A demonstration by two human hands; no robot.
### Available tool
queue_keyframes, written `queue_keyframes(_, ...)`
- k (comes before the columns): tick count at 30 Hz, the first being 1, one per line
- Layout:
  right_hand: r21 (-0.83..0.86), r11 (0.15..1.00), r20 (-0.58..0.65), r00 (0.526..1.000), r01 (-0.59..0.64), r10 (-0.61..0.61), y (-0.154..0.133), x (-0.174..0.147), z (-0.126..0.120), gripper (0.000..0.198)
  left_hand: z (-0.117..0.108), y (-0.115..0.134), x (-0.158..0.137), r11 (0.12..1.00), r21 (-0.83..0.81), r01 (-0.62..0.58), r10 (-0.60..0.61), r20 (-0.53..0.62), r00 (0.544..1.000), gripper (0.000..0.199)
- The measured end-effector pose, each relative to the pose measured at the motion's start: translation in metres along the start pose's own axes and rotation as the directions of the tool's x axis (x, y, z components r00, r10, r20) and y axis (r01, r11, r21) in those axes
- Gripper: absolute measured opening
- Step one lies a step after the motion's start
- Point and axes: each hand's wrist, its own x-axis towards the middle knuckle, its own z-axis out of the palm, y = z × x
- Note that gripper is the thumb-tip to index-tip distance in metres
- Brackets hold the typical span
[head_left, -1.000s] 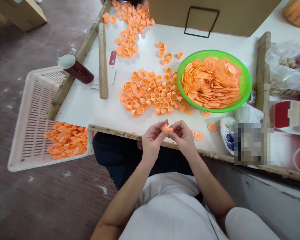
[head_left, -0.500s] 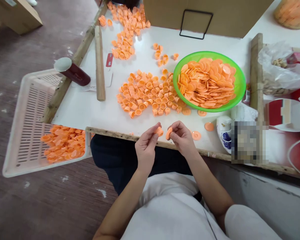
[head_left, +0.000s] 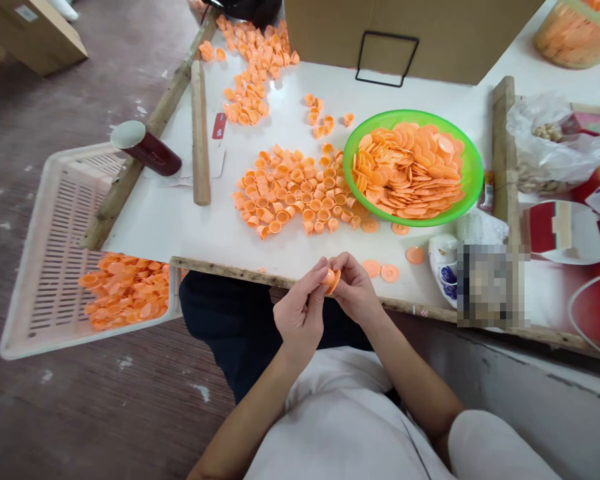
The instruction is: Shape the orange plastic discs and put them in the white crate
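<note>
Above the table's front edge, my left hand (head_left: 301,305) pinches a small orange plastic cup (head_left: 328,277). My right hand (head_left: 355,287) grips a flat orange disc (head_left: 335,283), which lies against the cup's rim; whether the two are locked together I cannot tell. Just beyond my hands spreads a heap of orange cups (head_left: 290,193). To its right, a green bowl (head_left: 476,167) holds a pile of orange discs (head_left: 410,170). Several loose discs (head_left: 389,273) lie on the white table beside my right hand.
On the left, a white plastic basket (head_left: 25,267) holds finished-looking orange pieces (head_left: 125,293). A dark red mug (head_left: 153,152) lies by a wooden strip (head_left: 200,133). A cardboard box (head_left: 445,40) stands at the back. Wooden rails (head_left: 505,160) edge the table.
My hands have come together, bringing the disc in my right hand against the cup in my left. The view has shifted slightly.
</note>
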Motion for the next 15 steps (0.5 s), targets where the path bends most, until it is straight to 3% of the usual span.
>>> queue_keyframes(6, -0.031, 1.0, -0.005, 1.0, 0.004, -0.004, -0.0042, -0.0019, 0.0002, 0.031, -0.0012, -0.0014, 0.0013, 0.996, 0.071, -0.056, 0.054, 0.033, 0.998, 0.037)
queue_keyframes(15, -0.091, 0.996, 0.001, 1.0, 0.011, -0.011, -0.0042, -0.0033, -0.0053, 0.03, 0.0001, -0.0007, -0.0012, 0.993, 0.046, -0.112, 0.109, 0.055, 0.993, 0.043)
